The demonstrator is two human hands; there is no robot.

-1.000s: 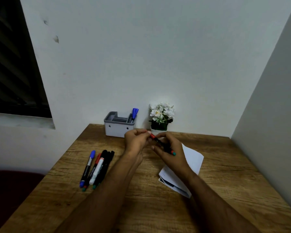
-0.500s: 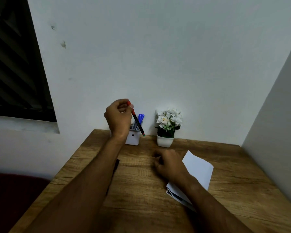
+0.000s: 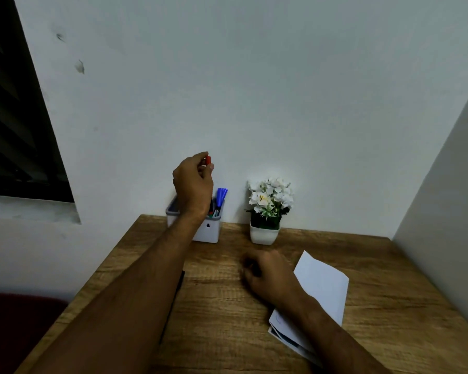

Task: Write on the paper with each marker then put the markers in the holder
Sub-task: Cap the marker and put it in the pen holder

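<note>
My left hand [image 3: 193, 182] is raised above the white holder [image 3: 210, 230] at the back of the desk and pinches a marker by its red top end [image 3: 208, 160]. The marker hangs upright, its green lower tip [image 3: 214, 212] down at the holder's right compartment. A blue-capped marker [image 3: 221, 197] stands in that same compartment. My right hand [image 3: 268, 273] rests on the desk with loosely curled fingers, holding nothing, just left of the folded white paper [image 3: 319, 287]. The other markers are mostly hidden under my left forearm; only a dark sliver [image 3: 181, 282] shows.
A small white pot of white flowers [image 3: 266, 209] stands right of the holder, against the wall. The wooden desk [image 3: 227, 319] sits in a corner, with a wall close on the right. A dark window is at the left.
My left hand took the marker from both hands, lifted it to the holder and turned it upright, lowering its tip into the compartment. My right hand dropped to the desk beside the paper.
</note>
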